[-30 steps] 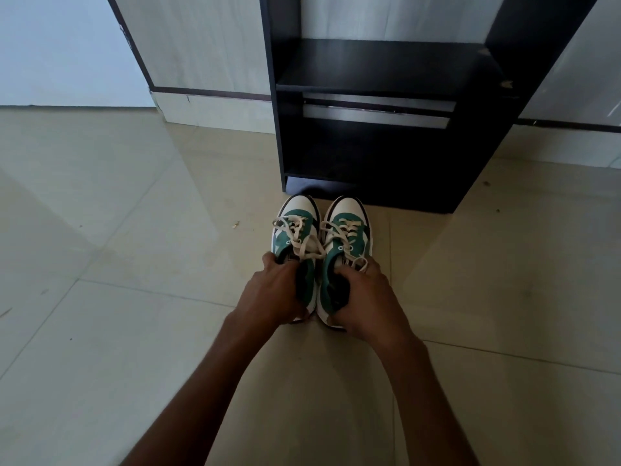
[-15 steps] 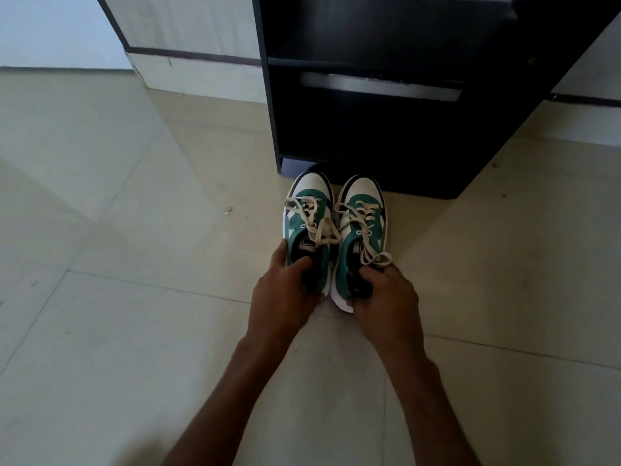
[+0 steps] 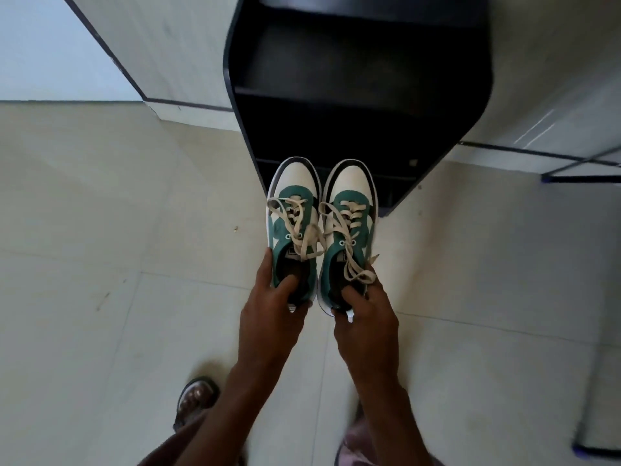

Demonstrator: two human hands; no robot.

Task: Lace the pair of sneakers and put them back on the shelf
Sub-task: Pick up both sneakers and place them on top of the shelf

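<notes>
The person is holding the pair of green-and-white canvas sneakers with cream laces, one in each hand, side by side and toes pointing forward; the left sneaker [image 3: 293,227] and the right sneaker [image 3: 349,230] are hanging in the air above the pale tiled floor [image 3: 100,230], their toes overlapping the bottom front edge of the black open shelf unit [image 3: 356,105]; both are looking laced, with loose cream bows [image 3: 304,237] trailing over the tongues. The left hand [image 3: 272,317] is gripping the heel collar of its sneaker, thumb hooked inside the opening and fingers [image 3: 268,267] pressed along the outer side; the right hand [image 3: 364,317] is doing the same, thumb tucked in and fingers wrapped behind the heel. The shoes are probably light and soft-sided, so the stiffer heel is likely the surest place to hold; the dangling lace ends could be snagging on the shelf edge. Compared with a moment earlier, the sneakers are no longer resting on the floor; the person is now standing, a sandalled foot [image 3: 196,401] showing below, and the shelf is appearing from above.
</notes>
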